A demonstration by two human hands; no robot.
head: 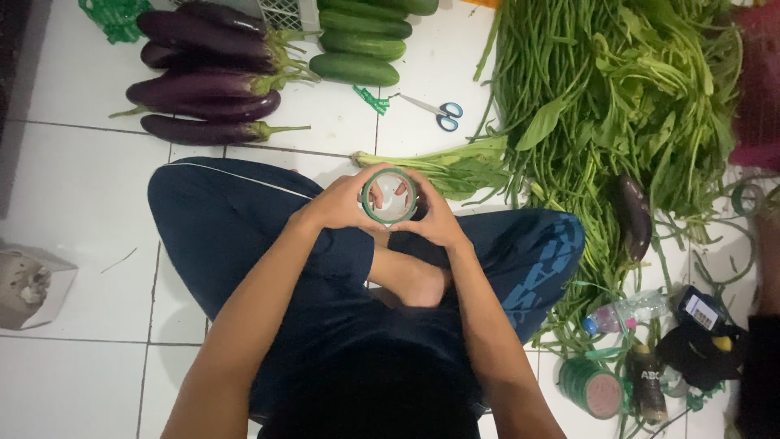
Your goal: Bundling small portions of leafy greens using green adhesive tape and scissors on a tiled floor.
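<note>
I sit cross-legged on a white tiled floor in dark blue trousers. Both hands hold a roll of green tape [389, 196] upright over my lap, its open core facing the camera. My left hand [341, 203] grips the roll's left side and my right hand [435, 218] grips its right side, thumbs at the rim. A bunch of leafy greens [455, 169] lies on the floor just beyond the roll.
Several purple eggplants [207, 77] and cucumbers [357, 45] lie at the top left, scissors [439, 112] beside them. Long beans and greens [617, 89] pile at the right with one eggplant [633, 213]. A second green tape roll [591, 388], bottles and a crumpled paper [32, 284] lie nearby.
</note>
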